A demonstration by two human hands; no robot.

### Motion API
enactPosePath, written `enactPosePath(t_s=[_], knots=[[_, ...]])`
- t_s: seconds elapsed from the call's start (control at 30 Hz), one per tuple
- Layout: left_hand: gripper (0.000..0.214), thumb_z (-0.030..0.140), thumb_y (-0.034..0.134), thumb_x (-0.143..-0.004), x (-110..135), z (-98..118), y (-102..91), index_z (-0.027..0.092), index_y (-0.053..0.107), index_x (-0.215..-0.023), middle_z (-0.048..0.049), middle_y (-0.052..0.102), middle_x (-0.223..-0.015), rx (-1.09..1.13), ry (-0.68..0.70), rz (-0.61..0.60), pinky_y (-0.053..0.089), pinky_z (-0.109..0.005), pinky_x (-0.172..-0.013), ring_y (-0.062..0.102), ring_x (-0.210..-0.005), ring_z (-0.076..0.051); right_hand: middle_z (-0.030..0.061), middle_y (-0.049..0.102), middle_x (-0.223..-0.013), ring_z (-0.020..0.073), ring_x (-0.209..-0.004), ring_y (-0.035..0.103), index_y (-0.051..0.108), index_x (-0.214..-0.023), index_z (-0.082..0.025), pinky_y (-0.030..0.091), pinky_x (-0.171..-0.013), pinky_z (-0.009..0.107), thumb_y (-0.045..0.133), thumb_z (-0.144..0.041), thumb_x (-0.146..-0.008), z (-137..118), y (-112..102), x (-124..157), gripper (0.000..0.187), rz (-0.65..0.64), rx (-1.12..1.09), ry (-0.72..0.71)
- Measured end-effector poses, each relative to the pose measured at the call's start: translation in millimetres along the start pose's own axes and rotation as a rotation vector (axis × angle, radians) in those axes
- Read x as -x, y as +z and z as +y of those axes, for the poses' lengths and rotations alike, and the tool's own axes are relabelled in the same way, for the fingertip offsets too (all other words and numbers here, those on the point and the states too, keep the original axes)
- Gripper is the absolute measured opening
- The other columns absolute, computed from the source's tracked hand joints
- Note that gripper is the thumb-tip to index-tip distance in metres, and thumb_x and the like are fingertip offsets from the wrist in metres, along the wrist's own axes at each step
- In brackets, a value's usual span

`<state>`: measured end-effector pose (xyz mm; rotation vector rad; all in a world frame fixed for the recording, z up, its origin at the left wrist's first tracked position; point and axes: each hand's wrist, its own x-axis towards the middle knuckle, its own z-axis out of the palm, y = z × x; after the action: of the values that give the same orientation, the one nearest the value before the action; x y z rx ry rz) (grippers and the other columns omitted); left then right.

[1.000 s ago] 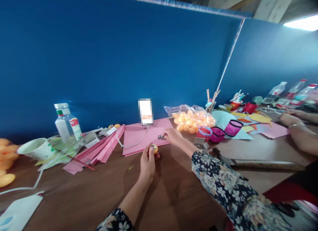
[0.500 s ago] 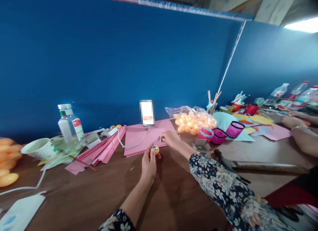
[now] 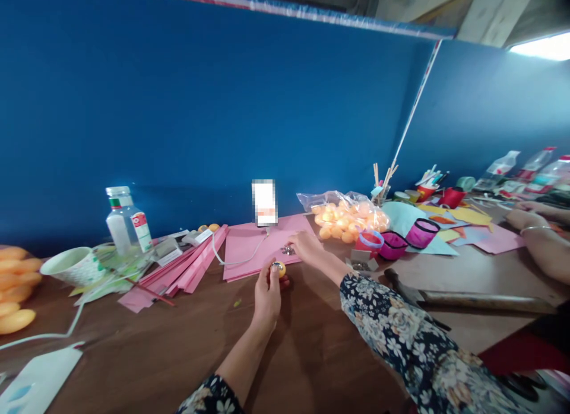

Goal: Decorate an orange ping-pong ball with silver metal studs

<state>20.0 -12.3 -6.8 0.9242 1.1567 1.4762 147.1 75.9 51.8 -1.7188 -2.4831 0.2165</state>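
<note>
In my left hand (image 3: 268, 292) is a small orange-yellow ball (image 3: 281, 269), closed in between thumb and fingers. Shiny silver metal covers part of its top. My right hand (image 3: 307, 247) reaches over the pink paper sheets (image 3: 243, 245). Its fingers are bent together at a small heap of silver metal pieces (image 3: 287, 250) that look like thumbtacks. Whether a piece sits between those fingertips is too small to see. An opened small box (image 3: 363, 265) with more metal pieces lies beyond my right wrist.
A clear bag of orange balls (image 3: 341, 221) lies behind my right hand, and a hammer (image 3: 481, 299) rests to the right. Folded pink strips (image 3: 187, 265), a paper cup (image 3: 73, 265) and a glass bottle (image 3: 127, 224) stand left. Another person's arm (image 3: 541, 242) is at far right.
My right fingertips have shifted slightly right at the metal heap, and more of the heap shows. The left hand keeps holding the ball in nearly the same place.
</note>
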Motion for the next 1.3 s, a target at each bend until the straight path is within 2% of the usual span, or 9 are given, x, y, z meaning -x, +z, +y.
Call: enactPosePath(t_s=[0.1, 0.23, 0.4, 0.5, 0.6, 0.8, 1.0, 1.3], knots=[[0.048, 0.043, 0.05, -0.074, 0, 1, 0.6, 0.019, 0.05, -0.115, -0.0046, 0.06, -0.086, 0.009, 0.0, 0.005, 0.051, -0.028, -0.063, 0.059, -0.061, -0.009, 0.0069, 0.063, -0.101, 0.018, -0.093, 0.054, 0.064, -0.096, -0.021, 0.036, -0.075, 0.023, 0.041, -0.021, -0.081, 6, 0, 5, 0.027, 0.048, 0.005, -0.015], [0.048, 0.043, 0.049, -0.074, 0, 2, 1.5, 0.018, 0.05, -0.114, -0.0051, 0.058, -0.086, 0.015, -0.014, -0.001, 0.051, -0.028, -0.064, 0.059, -0.062, -0.01, 0.0062, 0.065, -0.095, 0.0164, -0.089, 0.055, 0.066, -0.089, -0.021, 0.036, -0.073, 0.021, 0.046, -0.019, -0.078, 13, -2, 11, 0.023, 0.052, 0.008, -0.048], [0.047, 0.043, 0.049, -0.074, -1, 2, 0.8, 0.018, 0.05, -0.114, -0.0049, 0.058, -0.087, 0.015, -0.005, -0.005, 0.051, -0.028, -0.063, 0.058, -0.062, -0.01, 0.0075, 0.063, -0.098, 0.0168, -0.088, 0.055, 0.063, -0.096, -0.019, 0.036, -0.068, 0.022, 0.044, -0.018, -0.078, 21, -6, 14, 0.026, 0.086, 0.02, -0.042], [0.048, 0.043, 0.049, -0.074, 0, 1, 0.3, 0.019, 0.048, -0.116, -0.005, 0.059, -0.087, 0.003, -0.005, -0.009, 0.051, -0.028, -0.064, 0.059, -0.063, -0.01, 0.0069, 0.065, -0.092, 0.0164, -0.084, 0.055, 0.064, -0.091, -0.019, 0.036, -0.066, 0.022, 0.045, -0.019, -0.078, 22, -6, 15, 0.023, 0.082, 0.024, -0.053], [0.049, 0.044, 0.048, -0.074, 0, 2, 0.4, 0.019, 0.048, -0.117, -0.0049, 0.059, -0.087, -0.006, -0.003, -0.01, 0.05, -0.028, -0.064, 0.059, -0.063, -0.01, 0.0051, 0.065, -0.09, 0.0155, -0.083, 0.055, 0.066, -0.087, -0.021, 0.036, -0.068, 0.021, 0.048, -0.017, -0.076, 22, -5, 16, 0.022, 0.071, 0.03, -0.076], [0.05, 0.044, 0.05, -0.073, 0, 2, 0.9, 0.018, 0.049, -0.116, -0.005, 0.059, -0.084, 0.012, -0.006, 0.003, 0.051, -0.029, -0.065, 0.059, -0.061, -0.01, 0.0069, 0.065, -0.092, 0.0162, -0.082, 0.055, 0.065, -0.091, -0.019, 0.036, -0.065, 0.022, 0.046, -0.017, -0.077, 20, -8, 14, 0.023, 0.077, 0.059, -0.048], [0.049, 0.043, 0.049, -0.074, 1, 2, 0.9, 0.018, 0.05, -0.115, -0.0051, 0.06, -0.085, -0.005, 0.003, 0.004, 0.051, -0.03, -0.066, 0.059, -0.063, -0.011, 0.0072, 0.065, -0.084, 0.0164, -0.08, 0.054, 0.066, -0.077, -0.018, 0.035, -0.066, 0.023, 0.047, -0.022, -0.078, 8, -3, 17, 0.019, 0.063, 0.094, -0.059], [0.049, 0.044, 0.049, -0.074, 0, 2, 0.6, 0.019, 0.049, -0.116, -0.0056, 0.06, -0.086, -0.029, 0.0, 0.005, 0.051, -0.028, -0.063, 0.06, -0.063, -0.011, 0.0085, 0.063, -0.087, 0.0182, -0.086, 0.053, 0.063, -0.08, -0.016, 0.035, -0.071, 0.024, 0.05, -0.014, -0.075, -1, 2, 15, 0.015, 0.07, 0.16, -0.042]])
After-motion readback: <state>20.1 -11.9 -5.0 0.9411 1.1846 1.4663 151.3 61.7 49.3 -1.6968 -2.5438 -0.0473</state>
